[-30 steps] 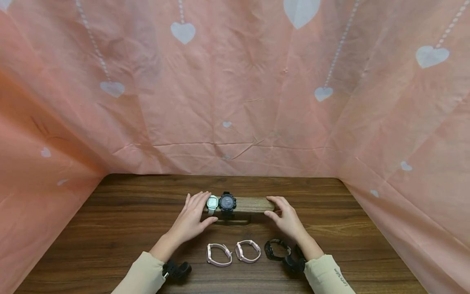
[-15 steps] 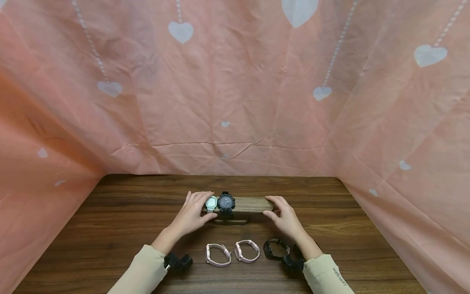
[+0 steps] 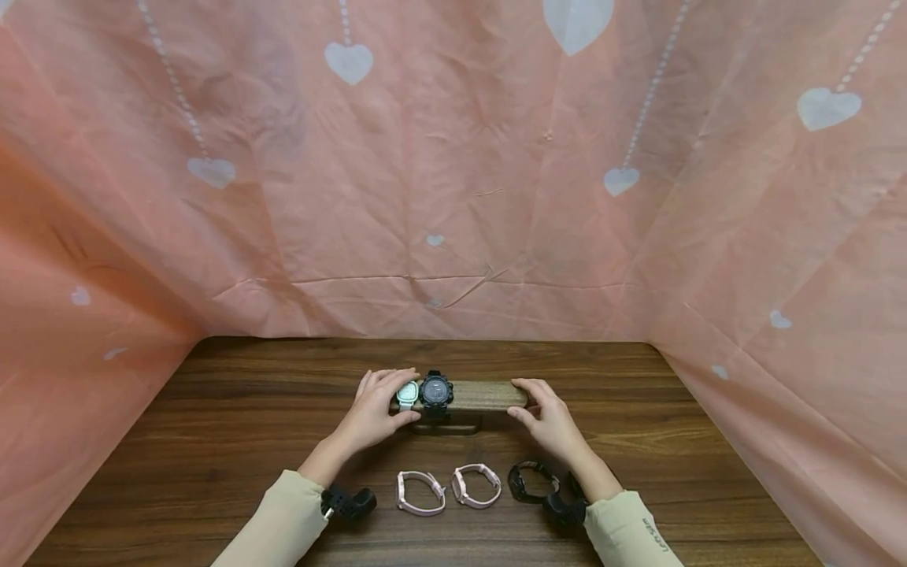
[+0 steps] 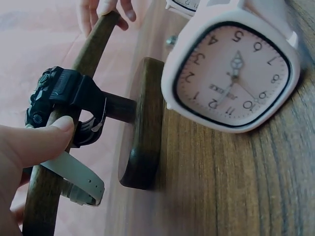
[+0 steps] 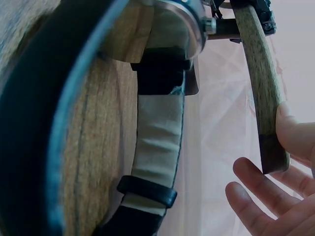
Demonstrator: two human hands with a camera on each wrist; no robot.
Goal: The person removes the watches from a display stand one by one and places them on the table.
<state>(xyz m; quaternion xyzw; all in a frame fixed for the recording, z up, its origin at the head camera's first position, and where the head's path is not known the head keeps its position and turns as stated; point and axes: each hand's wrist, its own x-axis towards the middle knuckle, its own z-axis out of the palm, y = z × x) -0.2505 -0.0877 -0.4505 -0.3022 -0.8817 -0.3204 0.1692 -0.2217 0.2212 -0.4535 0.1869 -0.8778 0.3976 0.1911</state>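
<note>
The left hand (image 3: 370, 411) and right hand (image 3: 553, 419) each had its grip clamped on one end of a brown wooden bar stand (image 3: 485, 396) on the table (image 3: 269, 394). A mint-green watch (image 3: 407, 394) and round black watch (image 3: 435, 390) circled the stand's left half.

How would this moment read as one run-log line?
Left fingers: grip bar's left end | Right fingers: grip right end | On bar: mint watch, black watch | On table: two pink watches, dark-strapped watch

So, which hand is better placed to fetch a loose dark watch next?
Likely the right hand: a dark watch lies near its wrist, and it holds only the bare end of the wooden bar. The left hand is farther off, curled around the light green watch.
</note>
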